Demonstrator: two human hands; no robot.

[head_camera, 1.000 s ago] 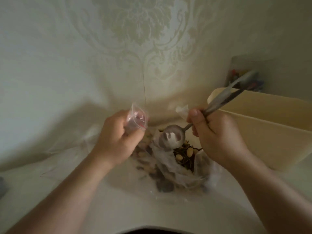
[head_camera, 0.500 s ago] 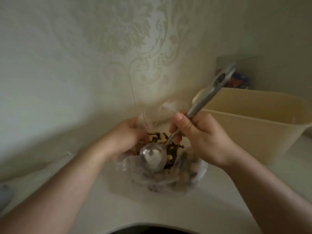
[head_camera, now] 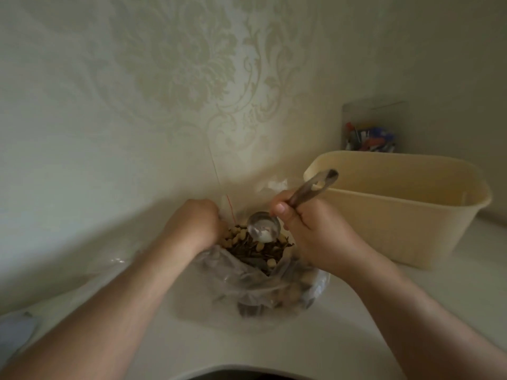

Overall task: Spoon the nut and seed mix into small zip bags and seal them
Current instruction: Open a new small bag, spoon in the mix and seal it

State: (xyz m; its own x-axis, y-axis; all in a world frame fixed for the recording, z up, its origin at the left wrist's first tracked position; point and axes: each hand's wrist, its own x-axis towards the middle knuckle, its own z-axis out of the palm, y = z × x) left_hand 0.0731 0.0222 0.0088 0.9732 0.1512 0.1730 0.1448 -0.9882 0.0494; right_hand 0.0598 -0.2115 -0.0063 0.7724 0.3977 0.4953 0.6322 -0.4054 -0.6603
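No legible labels. Right hand fist-grips metal spoon, round bowl over nut mix in crinkled clear bag; left hand curled, contents hidden.

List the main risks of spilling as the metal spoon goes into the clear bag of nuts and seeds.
1. The clear plastic bag of nut and seed mix is soft and slumped on the white counter; a hard scoop may tip it.
2. The left hand hides the small zip bag, so its mouth may be shut.
3. The round metal spoon, held high on its handle by the right hand, may wobble.

Two hands — left hand, right hand — one spoon, one big bag, one tub.
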